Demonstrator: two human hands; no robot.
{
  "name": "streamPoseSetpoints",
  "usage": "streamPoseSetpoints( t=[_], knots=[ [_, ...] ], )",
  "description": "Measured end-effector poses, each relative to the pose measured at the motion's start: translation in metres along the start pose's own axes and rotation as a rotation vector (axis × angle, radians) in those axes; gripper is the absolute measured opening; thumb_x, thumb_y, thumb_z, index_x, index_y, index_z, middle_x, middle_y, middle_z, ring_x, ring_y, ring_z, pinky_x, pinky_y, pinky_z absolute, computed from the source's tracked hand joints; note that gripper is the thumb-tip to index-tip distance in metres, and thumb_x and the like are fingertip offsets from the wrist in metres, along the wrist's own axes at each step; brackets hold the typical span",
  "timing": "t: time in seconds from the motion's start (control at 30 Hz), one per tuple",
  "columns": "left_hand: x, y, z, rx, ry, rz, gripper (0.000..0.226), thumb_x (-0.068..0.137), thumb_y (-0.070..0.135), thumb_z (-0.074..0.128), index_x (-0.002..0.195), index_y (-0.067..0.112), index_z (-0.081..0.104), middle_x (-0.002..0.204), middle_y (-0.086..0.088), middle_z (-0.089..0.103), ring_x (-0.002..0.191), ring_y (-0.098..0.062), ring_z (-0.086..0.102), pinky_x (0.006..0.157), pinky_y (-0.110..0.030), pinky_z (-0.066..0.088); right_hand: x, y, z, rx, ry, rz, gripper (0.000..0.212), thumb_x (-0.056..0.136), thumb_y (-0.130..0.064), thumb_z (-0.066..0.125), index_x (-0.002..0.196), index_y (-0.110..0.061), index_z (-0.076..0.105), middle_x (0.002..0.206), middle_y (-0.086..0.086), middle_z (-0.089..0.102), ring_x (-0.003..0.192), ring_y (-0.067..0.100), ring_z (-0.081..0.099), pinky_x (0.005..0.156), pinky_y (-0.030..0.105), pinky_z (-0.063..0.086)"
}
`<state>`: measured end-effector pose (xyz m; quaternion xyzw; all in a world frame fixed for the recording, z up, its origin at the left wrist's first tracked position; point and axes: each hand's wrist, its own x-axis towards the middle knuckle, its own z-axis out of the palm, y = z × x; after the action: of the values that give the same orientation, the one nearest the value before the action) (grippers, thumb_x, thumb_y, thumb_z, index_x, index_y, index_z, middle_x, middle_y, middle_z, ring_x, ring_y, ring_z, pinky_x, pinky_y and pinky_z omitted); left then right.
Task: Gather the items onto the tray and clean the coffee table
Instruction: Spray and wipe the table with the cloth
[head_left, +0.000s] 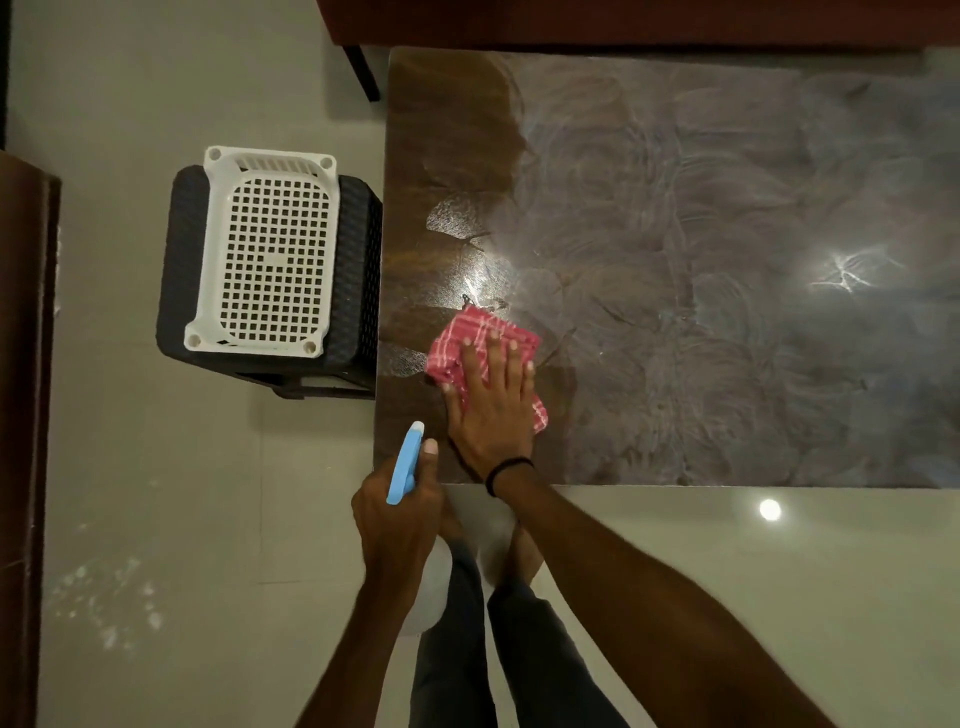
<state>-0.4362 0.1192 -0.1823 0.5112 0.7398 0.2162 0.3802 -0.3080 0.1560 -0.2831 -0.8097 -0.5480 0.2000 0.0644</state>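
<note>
A dark glossy coffee table fills the right side, streaked with curved wet wipe marks. My right hand lies flat with straight fingers on a red and white checked cloth, pressing it onto the table's near left corner. My left hand grips a spray bottle with a blue head just off the table's near left edge; the bottle's body is hidden below the hand. A white perforated tray sits on a dark stool to the left of the table, with nothing in it.
The dark woven stool stands tight against the table's left edge. Dark wooden furniture runs along the top and far left. Pale tiled floor surrounds the table, and my legs are below.
</note>
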Motion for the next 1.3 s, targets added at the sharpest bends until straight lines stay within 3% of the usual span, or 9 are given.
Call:
streamPoseSetpoints(
  t=[0.13, 0.3, 0.47, 0.63, 0.83, 1.03, 1.1, 1.2, 1.3],
  knots=[
    [0.01, 0.004, -0.004, -0.004, -0.017, 0.008, 0.032, 0.08, 0.05, 0.061, 0.066, 0.024, 0.05, 0.055, -0.01, 0.056, 0.047, -0.028, 0.058, 0.052, -0.048, 0.057, -0.05, 0.052, -0.002, -0.048, -0.006, -0.033, 0.067, 0.103, -0.055, 0.033, 0.16, -0.024, 0.018, 0.167, 0.013, 0.013, 0.155, 0.034, 0.009, 0.121, 0.059, 0.019],
    [0.029, 0.012, 0.002, -0.013, -0.012, 0.069, 0.033, 0.082, 0.046, 0.062, 0.068, 0.017, 0.053, 0.054, -0.008, 0.055, 0.045, -0.022, 0.056, 0.05, -0.04, 0.056, 0.039, 0.019, -0.016, -0.033, 0.069, 0.251, 0.067, 0.103, -0.057, 0.022, 0.16, -0.021, 0.018, 0.166, 0.016, 0.015, 0.154, 0.036, 0.009, 0.123, 0.059, 0.01],
    [0.045, 0.025, 0.002, -0.019, -0.04, 0.004, 0.036, 0.082, 0.051, 0.061, 0.065, 0.02, 0.052, 0.054, -0.009, 0.057, 0.045, -0.024, 0.058, 0.05, -0.046, 0.056, -0.017, 0.041, -0.014, -0.083, -0.051, -0.078, 0.065, 0.103, -0.058, 0.027, 0.16, -0.028, 0.015, 0.167, 0.013, 0.013, 0.155, 0.033, 0.009, 0.121, 0.059, 0.018],
    [0.068, 0.045, 0.001, -0.068, -0.017, 0.105, 0.03, 0.084, 0.047, 0.063, 0.064, 0.028, 0.051, 0.054, -0.005, 0.058, 0.044, -0.021, 0.058, 0.046, -0.046, 0.056, 0.063, 0.029, -0.03, -0.049, 0.091, 0.263, 0.065, 0.103, -0.057, 0.022, 0.16, -0.026, 0.015, 0.166, 0.015, 0.016, 0.154, 0.036, 0.009, 0.122, 0.06, 0.014],
    [0.095, 0.048, 0.003, -0.099, -0.035, 0.034, 0.047, 0.086, 0.059, 0.061, 0.065, 0.016, 0.058, 0.053, -0.007, 0.059, 0.045, -0.027, 0.06, 0.047, -0.049, 0.055, 0.032, 0.013, -0.021, -0.086, -0.019, -0.051, 0.065, 0.104, -0.056, 0.031, 0.16, -0.028, 0.017, 0.167, 0.012, 0.013, 0.155, 0.031, 0.005, 0.123, 0.058, 0.013],
    [0.116, 0.067, 0.008, -0.053, -0.05, 0.051, 0.048, 0.082, 0.056, 0.059, 0.066, 0.011, 0.059, 0.052, -0.009, 0.059, 0.044, -0.025, 0.06, 0.048, -0.047, 0.056, 0.131, 0.018, -0.043, -0.077, 0.124, 0.257, 0.064, 0.103, -0.056, 0.025, 0.159, -0.025, 0.023, 0.166, 0.016, 0.018, 0.154, 0.037, 0.011, 0.123, 0.058, 0.011],
    [0.122, 0.069, 0.015, -0.03, -0.05, 0.063, 0.044, 0.085, 0.052, 0.06, 0.065, 0.013, 0.058, 0.052, -0.008, 0.059, 0.044, -0.025, 0.06, 0.048, -0.047, 0.055, 0.134, -0.006, -0.036, -0.065, 0.083, 0.145, 0.064, 0.103, -0.055, 0.025, 0.159, -0.024, 0.022, 0.165, 0.017, 0.017, 0.154, 0.038, 0.009, 0.124, 0.058, 0.009],
    [0.131, 0.085, 0.018, -0.062, -0.052, 0.031, 0.042, 0.086, 0.051, 0.06, 0.063, 0.015, 0.058, 0.05, -0.007, 0.058, 0.043, -0.022, 0.06, 0.048, -0.04, 0.055, 0.087, 0.011, -0.031, -0.109, -0.004, -0.063, 0.064, 0.103, -0.057, 0.024, 0.159, -0.025, 0.022, 0.166, 0.014, 0.016, 0.154, 0.033, 0.01, 0.122, 0.058, 0.015],
    [0.138, 0.104, 0.023, -0.113, -0.04, 0.023, 0.037, 0.086, 0.041, 0.066, 0.061, 0.016, 0.057, 0.049, -0.005, 0.057, 0.043, -0.017, 0.058, 0.043, -0.022, 0.049, 0.122, 0.047, -0.054, -0.101, 0.055, 0.012, 0.062, 0.104, -0.056, 0.028, 0.158, -0.027, 0.025, 0.165, 0.014, 0.022, 0.154, 0.033, 0.014, 0.123, 0.056, 0.014]
  ],
)
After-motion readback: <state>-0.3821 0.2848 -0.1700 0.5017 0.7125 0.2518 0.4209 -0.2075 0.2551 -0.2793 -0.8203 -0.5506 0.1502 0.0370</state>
